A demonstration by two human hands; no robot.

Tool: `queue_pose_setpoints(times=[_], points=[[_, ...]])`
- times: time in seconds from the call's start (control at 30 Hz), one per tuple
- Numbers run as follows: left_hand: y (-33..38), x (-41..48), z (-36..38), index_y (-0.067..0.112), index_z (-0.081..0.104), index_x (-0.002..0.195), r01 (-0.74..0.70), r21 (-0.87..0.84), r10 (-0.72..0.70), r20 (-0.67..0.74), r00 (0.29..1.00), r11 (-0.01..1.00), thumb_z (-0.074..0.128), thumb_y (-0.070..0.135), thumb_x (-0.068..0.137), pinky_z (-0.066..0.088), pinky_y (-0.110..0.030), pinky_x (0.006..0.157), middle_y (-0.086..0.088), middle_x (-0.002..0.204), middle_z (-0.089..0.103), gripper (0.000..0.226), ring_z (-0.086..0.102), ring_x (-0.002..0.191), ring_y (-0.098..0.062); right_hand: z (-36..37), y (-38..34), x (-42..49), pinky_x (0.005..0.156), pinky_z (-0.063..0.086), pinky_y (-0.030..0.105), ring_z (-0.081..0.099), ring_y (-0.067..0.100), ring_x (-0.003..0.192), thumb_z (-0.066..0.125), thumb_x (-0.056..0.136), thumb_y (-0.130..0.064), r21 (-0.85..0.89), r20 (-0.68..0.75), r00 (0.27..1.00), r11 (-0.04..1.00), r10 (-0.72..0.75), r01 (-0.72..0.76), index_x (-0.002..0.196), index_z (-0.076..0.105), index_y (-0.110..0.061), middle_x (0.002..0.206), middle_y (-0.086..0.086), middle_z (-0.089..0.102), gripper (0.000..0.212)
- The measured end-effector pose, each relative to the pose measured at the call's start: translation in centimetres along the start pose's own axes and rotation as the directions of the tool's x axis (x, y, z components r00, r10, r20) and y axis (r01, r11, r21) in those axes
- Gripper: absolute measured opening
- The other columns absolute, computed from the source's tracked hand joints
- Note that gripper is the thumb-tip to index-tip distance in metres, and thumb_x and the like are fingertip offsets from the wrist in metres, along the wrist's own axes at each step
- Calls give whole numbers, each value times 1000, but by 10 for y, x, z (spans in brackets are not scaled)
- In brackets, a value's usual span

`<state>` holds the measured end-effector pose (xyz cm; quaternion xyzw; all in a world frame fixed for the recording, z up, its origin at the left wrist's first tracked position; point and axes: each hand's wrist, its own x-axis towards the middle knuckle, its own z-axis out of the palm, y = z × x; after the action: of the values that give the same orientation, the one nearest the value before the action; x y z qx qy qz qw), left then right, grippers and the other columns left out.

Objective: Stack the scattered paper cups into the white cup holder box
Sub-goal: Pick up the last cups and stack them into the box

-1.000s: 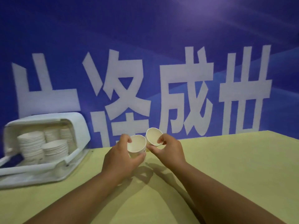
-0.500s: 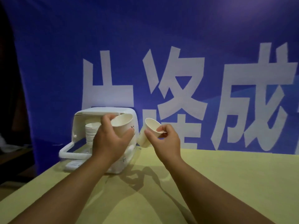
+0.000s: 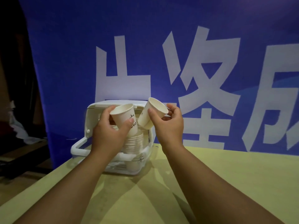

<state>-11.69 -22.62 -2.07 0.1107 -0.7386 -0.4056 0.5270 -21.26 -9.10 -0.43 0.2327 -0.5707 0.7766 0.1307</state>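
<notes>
Printed paper cup [image 3: 124,118] is gripped by the left hand [image 3: 109,136]; the right hand [image 3: 168,128] pinches a plain cup [image 3: 145,122]. Ribbed stacks [image 3: 134,141] fill the white box [image 3: 91,122].

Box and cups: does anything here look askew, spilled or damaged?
Nothing looks damaged or spilled. Only the right cup, gripped by the right hand, is clearly tilted, its mouth facing up and to the right. The left hand holds the left cup nearly upright over a stack in the box.

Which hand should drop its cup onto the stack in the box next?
Probably left. The left hand holds the printed cup upright over the stack in the box; the right hand holds the tilted cup to the side.
</notes>
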Motion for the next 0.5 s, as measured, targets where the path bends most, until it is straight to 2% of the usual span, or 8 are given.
queue_pose_setpoints(times=[0.07, 0.13, 0.27, 0.37, 0.43, 0.5], points=[[-2, -1, 1, 31, 46, 147, 2, 4, -2, -10, 1000, 1000, 77, 42, 89, 57, -33, 86, 10, 126, 61, 67, 63, 110, -12, -1, -2, 1, 76, 59, 23, 63, 8, 99, 84, 78, -44, 14, -11, 1000, 1000, -1, 1, 129, 53, -34, 114, -13, 62, 61], [-4, -2, 3, 33, 43, 148, 3, 18, -3, 5, 1000, 1000, 76, 43, 89, 55, -30, 84, 10, 127, 60, 68, 62, 110, -13, -1, -4, 1, 78, 59, 23, 63, 7, 100, 84, 79, -44, 14, -15, 1000, 1000, -13, 13, 130, 53, -34, 113, -14, 62, 60], [-15, -6, 7, 39, 40, 148, 40, 117, -54, 119, 991, 992, 76, 49, 87, 56, -38, 90, 14, 127, 55, 72, 59, 114, -15, 1, -3, -1, 82, 60, 26, 62, 8, 102, 84, 78, -44, -15, -16, 999, 999, -44, 43, 133, 53, -32, 117, -13, 62, 64], [-23, -7, 4, 37, 47, 144, 69, 208, -107, 175, 979, 976, 74, 59, 84, 58, -43, 92, 11, 128, 59, 70, 61, 113, -16, 0, -5, 1, 80, 60, 23, 62, 9, 105, 84, 79, -45, -25, -23, 998, 998, -52, 52, 135, 52, -33, 119, -12, 61, 66], [-26, -8, -1, 35, 54, 141, 49, 267, -110, 217, 970, 963, 69, 75, 73, 58, -45, 92, 10, 126, 63, 80, 62, 112, -15, -1, -7, 2, 77, 57, 19, 60, 9, 106, 83, 79, -44, -31, -23, 998, 998, -63, 62, 135, 52, -32, 120, -12, 60, 66], [-29, -9, -5, 36, 54, 143, 40, 320, -133, 275, 952, 947, 70, 76, 68, 58, -46, 93, 11, 129, 62, 87, 60, 113, -13, -1, -8, 1, 77, 55, 17, 59, 9, 107, 83, 80, -42, -40, 1, 997, 996, -75, 75, 136, 51, -32, 121, -12, 59, 66]])
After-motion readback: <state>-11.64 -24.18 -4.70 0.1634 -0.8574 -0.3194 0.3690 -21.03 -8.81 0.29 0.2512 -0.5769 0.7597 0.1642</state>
